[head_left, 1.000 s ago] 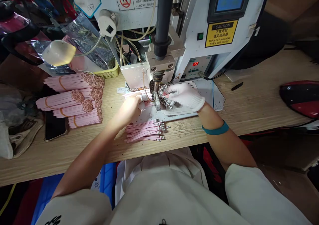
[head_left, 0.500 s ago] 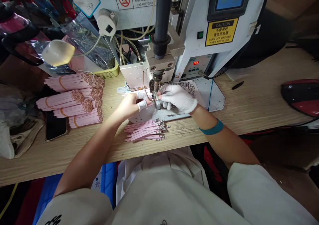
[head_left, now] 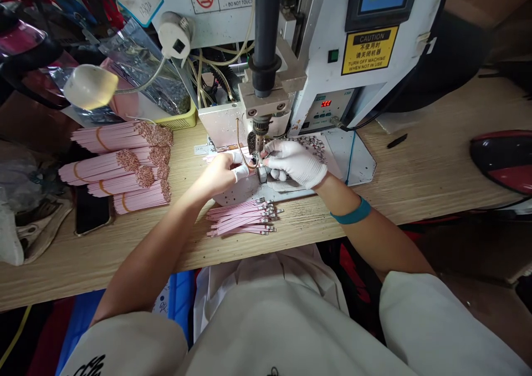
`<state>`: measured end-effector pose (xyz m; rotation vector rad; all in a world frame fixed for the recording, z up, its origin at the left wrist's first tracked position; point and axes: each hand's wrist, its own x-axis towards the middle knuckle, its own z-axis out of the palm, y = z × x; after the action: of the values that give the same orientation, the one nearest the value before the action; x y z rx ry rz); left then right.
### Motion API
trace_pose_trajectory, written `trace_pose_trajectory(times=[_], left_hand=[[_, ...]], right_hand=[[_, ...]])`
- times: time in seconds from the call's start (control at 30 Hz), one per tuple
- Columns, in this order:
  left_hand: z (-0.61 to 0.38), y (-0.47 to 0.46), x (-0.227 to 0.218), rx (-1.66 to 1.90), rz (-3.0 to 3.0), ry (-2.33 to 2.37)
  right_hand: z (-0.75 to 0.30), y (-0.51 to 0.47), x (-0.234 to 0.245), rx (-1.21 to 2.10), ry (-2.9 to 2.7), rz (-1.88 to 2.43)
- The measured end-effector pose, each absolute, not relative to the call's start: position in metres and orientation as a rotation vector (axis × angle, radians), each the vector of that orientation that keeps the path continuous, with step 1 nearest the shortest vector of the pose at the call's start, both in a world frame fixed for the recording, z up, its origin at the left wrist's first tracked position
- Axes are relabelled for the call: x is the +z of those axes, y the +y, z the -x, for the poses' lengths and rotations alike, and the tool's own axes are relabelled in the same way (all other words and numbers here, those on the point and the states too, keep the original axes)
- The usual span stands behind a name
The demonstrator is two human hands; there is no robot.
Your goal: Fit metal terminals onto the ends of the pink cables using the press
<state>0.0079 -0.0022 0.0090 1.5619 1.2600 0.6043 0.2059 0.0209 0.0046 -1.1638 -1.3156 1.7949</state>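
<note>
A phone (head_left: 92, 209) lies near the left edge of the bench (head_left: 436, 182), a yellow basket (head_left: 178, 119) sits at its back edge, and a small black stick (head_left: 397, 141) lies toward the right.

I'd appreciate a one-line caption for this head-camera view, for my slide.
Gloved right hand and left hand work under a benchtop machine beside pink wires.

1 head-worn camera, close above a wooden workbench (head_left: 83, 265), facing forward and down at a white bench machine (head_left: 324, 49)

matt pink plastic wires (head_left: 241, 219), knit cloth glove (head_left: 296, 164)
</note>
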Motion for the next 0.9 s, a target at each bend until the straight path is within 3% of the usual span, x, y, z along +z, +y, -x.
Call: trace_pose_trajectory(times=[0.9], left_hand=[[-0.0085, -0.0003, 0.0124, 0.553, -1.450, 1.378]], right_hand=[[-0.2087, 0.0232, 0.0017, 1.758, -1.389, 1.120]])
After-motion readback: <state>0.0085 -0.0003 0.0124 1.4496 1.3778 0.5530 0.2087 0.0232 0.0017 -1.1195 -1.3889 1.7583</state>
